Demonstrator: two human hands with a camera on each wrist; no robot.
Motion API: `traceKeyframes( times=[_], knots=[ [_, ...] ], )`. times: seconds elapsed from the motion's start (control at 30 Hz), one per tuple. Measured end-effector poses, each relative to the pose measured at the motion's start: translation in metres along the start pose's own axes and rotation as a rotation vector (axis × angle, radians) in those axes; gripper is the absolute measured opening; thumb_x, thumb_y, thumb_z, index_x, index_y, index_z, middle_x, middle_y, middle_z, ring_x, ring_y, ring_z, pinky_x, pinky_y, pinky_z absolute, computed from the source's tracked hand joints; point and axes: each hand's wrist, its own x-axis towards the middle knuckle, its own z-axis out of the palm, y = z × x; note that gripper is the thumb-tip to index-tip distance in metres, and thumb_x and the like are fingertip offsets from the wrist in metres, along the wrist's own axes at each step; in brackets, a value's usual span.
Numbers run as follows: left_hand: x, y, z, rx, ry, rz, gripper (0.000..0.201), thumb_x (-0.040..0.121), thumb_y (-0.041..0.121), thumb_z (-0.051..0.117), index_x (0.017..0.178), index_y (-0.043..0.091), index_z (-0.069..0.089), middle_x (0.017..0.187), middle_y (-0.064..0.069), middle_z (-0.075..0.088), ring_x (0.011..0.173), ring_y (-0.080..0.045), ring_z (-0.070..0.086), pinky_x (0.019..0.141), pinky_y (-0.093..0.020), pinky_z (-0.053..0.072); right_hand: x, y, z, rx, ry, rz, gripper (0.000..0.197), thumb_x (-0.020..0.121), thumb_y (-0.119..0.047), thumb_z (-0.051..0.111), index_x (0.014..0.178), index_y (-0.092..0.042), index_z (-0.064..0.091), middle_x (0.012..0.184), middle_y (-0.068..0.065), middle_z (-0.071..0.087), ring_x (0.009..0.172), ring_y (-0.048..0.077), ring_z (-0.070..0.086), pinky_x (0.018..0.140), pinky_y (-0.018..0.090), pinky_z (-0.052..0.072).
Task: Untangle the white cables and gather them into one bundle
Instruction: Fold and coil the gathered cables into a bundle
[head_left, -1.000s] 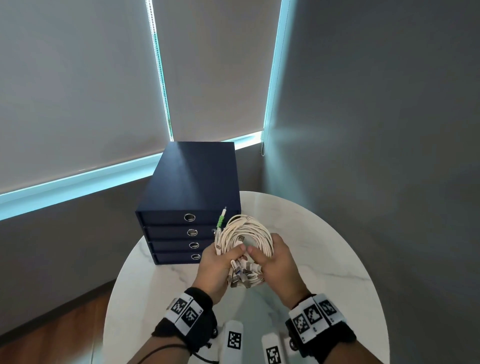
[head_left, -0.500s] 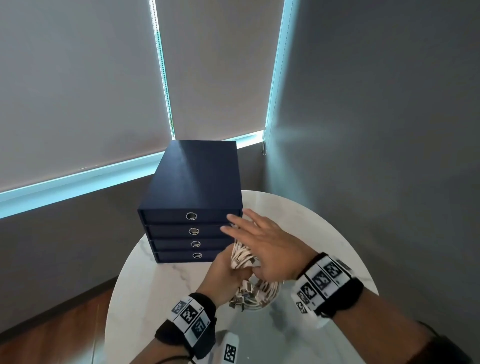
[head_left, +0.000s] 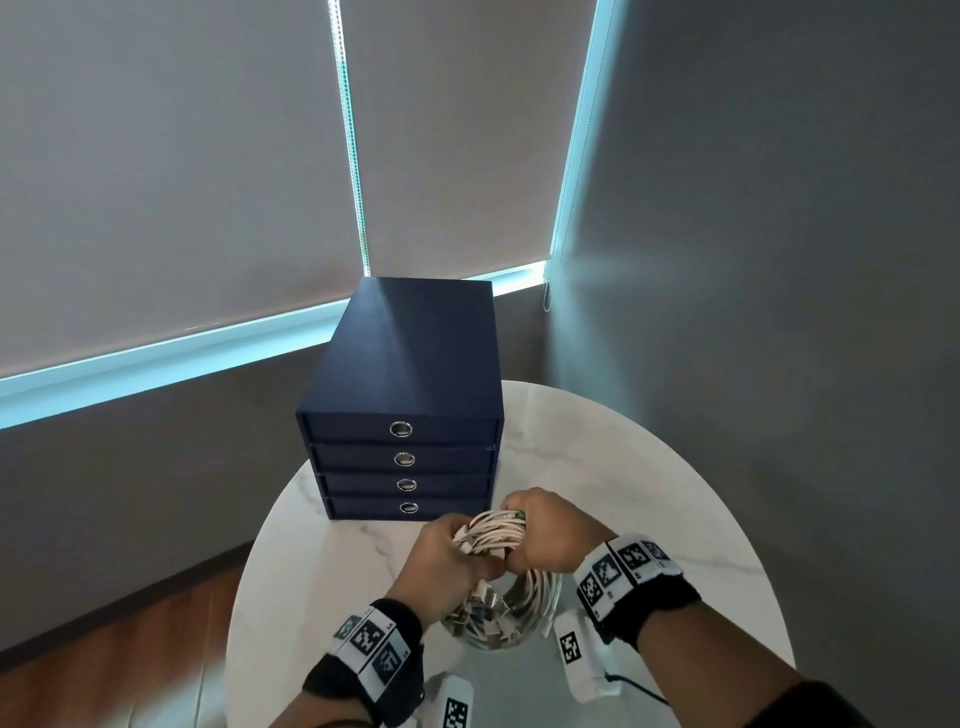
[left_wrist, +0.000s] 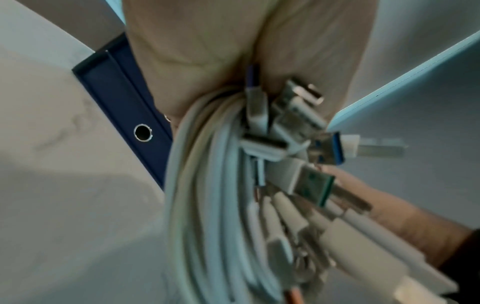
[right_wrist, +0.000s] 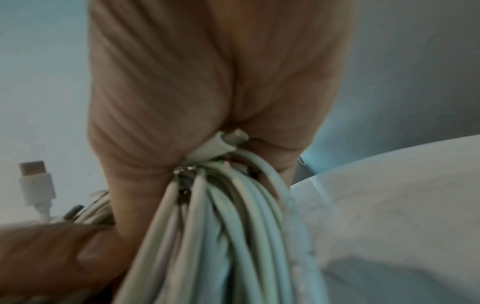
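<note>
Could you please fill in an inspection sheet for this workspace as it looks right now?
Surface: round white marble table.
Job's things: white cables coiled into one bundle, plugs hanging below.
Clutter: navy four-drawer box at the table's back, all drawers closed.
Hands: left hand and right hand both grip the coil's top.
Cables: black lead running from the right wrist camera.
Surroundings: drawn grey blinds, grey wall, wooden floor.

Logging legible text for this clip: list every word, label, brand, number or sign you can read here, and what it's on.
No readable words, brands or numbers.
Wristbands: square black-and-white marker patterns, no letters.
White tags under the wrists: the same kind of marker, no text.
Drawer box: metal ring pulls, no labels.
White cables and their plugs: no print that can be made out; the wrist views are blurred.
</note>
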Motion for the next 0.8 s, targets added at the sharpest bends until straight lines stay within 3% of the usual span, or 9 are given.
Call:
traceKeyframes(
  times=[0.1, 0.23, 0.33, 0.4, 0.5, 0.63, 0.7, 0.8],
  knots=[
    [-0.002, -0.004, -0.002, 0.012, -0.053, 0.001, 0.028, 0.070, -0.006, 0.078, 0.083, 0.018, 0.074, 0.076, 0.005, 0.076, 0.069, -0.008, 0.067, 0.066, -0.023, 0.049, 0.004, 0.001, 0.012, 0.038, 0.017, 0.035, 0.032, 0.056, -0.016, 0.076, 0.082, -0.029, 0.062, 0.080, -0.005, 0.068, 0.072, 0.010, 0.066, 0.056, 0.019, 0.046],
    [0.001, -0.009, -0.008, -0.010, 0.069, -0.012, 0.019, 0.071, 0.004, 0.085, 0.084, 0.013, 0.074, 0.073, 0.000, 0.076, 0.064, -0.012, 0.067, 0.062, -0.027, 0.051, 0.012, -0.003, 0.023, 0.173, 0.138, 0.088, 0.033, 0.059, -0.018, 0.076, 0.089, -0.026, 0.066, 0.085, -0.004, 0.070, 0.075, 0.010, 0.065, 0.058, 0.017, 0.044],
    [0.002, -0.008, -0.013, -0.032, 0.127, 0.017, 0.027, 0.069, 0.004, 0.087, 0.090, 0.013, 0.071, 0.078, 0.000, 0.076, 0.068, -0.012, 0.068, 0.065, -0.028, 0.053, 0.016, -0.007, 0.029, 0.295, 0.209, 0.095, 0.025, 0.059, -0.020, 0.074, 0.083, -0.022, 0.068, 0.079, -0.003, 0.071, 0.072, 0.011, 0.067, 0.058, 0.020, 0.047],
    [0.003, -0.006, -0.017, -0.040, 0.108, 0.106, 0.037, 0.070, 0.000, 0.085, 0.099, 0.016, 0.068, 0.089, 0.001, 0.076, 0.080, -0.011, 0.071, 0.071, -0.024, 0.054, 0.019, -0.007, 0.034, 0.420, 0.243, 0.104, 0.024, 0.054, -0.018, 0.068, 0.078, -0.017, 0.069, 0.072, 0.002, 0.072, 0.067, 0.017, 0.069, 0.057, 0.027, 0.053],
    [0.006, -0.005, -0.026, 0.011, 0.036, 0.221, 0.038, 0.076, 0.001, 0.081, 0.107, 0.019, 0.067, 0.099, 0.004, 0.075, 0.092, -0.012, 0.070, 0.081, -0.025, 0.055, 0.025, -0.004, 0.042, 0.566, 0.197, 0.121, 0.031, 0.048, -0.005, 0.066, 0.077, -0.012, 0.071, 0.072, 0.009, 0.073, 0.067, 0.025, 0.070, 0.062, 0.038, 0.057],
    [0.006, -0.019, -0.034, 0.004, 0.028, 0.197, 0.037, 0.080, 0.001, 0.078, 0.110, 0.020, 0.069, 0.101, 0.004, 0.075, 0.094, -0.012, 0.070, 0.083, -0.026, 0.054, 0.029, -0.005, 0.049, 0.640, 0.073, 0.184, 0.023, 0.048, 0.001, 0.067, 0.069, -0.006, 0.070, 0.066, 0.011, 0.069, 0.063, 0.027, 0.067, 0.060, 0.033, 0.052],
    [0.005, -0.029, -0.036, -0.017, 0.020, 0.170, 0.044, 0.082, 0.002, 0.077, 0.119, 0.023, 0.067, 0.106, 0.006, 0.075, 0.099, -0.012, 0.070, 0.088, -0.026, 0.053, 0.035, -0.005, 0.057, 0.620, 0.063, 0.211, 0.027, 0.045, -0.001, 0.066, 0.071, -0.004, 0.071, 0.068, 0.014, 0.071, 0.067, 0.032, 0.070, 0.061, 0.036, 0.056],
    [0.004, -0.043, -0.045, 0.016, -0.003, 0.147, 0.046, 0.084, 0.002, 0.075, 0.121, 0.029, 0.068, 0.108, 0.010, 0.075, 0.102, -0.008, 0.069, 0.091, -0.020, 0.050, 0.041, -0.008, 0.079, 0.699, 0.051, 0.195, 0.033, 0.045, 0.001, 0.066, 0.077, -0.005, 0.073, 0.071, 0.011, 0.072, 0.069, 0.027, 0.070, 0.065, 0.036, 0.056]
  ],
)
